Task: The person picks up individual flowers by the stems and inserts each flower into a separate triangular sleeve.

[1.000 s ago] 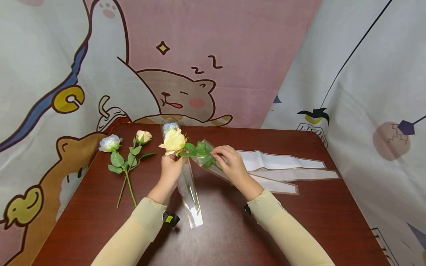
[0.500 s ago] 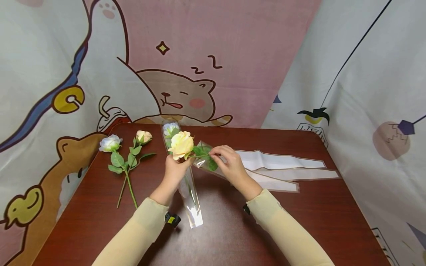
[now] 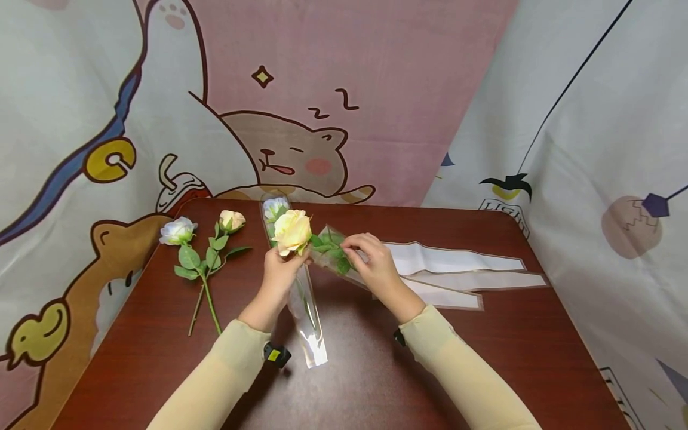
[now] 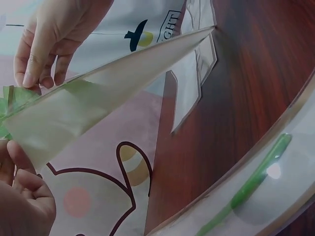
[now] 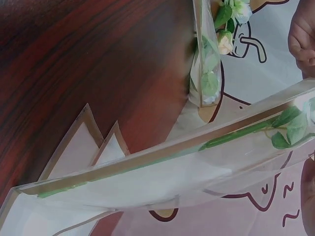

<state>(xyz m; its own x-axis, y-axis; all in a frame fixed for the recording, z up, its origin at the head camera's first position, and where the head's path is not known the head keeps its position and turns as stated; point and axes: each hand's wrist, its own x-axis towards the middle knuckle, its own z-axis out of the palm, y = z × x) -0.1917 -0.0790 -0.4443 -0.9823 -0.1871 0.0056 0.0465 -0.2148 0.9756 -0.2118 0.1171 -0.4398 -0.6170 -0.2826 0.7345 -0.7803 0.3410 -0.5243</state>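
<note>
Just below its bloom, my left hand (image 3: 276,278) grips a pale yellow rose (image 3: 292,232). The rose lies sideways, its stem (image 5: 241,135) running inside a see-through flower sleeve (image 4: 98,105) with a brownish border. My right hand (image 3: 374,266) pinches the sleeve's mouth beside the green leaves (image 3: 335,254), which are partly inside it. Under the left hand, a wrapped blue-white rose (image 3: 275,209) lies in its own sleeve (image 3: 307,316) on the table. The right wrist view shows the held sleeve stretching across, its narrow end at lower left.
Two loose roses, one blue-white (image 3: 178,231) and one peach (image 3: 232,221), lie with crossed stems at the left of the brown table (image 3: 365,382). Several flat white sleeves (image 3: 457,260) fan out at the right. A cartoon-printed cloth (image 3: 376,89) hangs behind the table.
My left hand and the yellow rose have shifted right, then slightly back left. More of the leaves are now inside the sleeve's mouth. The right hand has barely moved.
</note>
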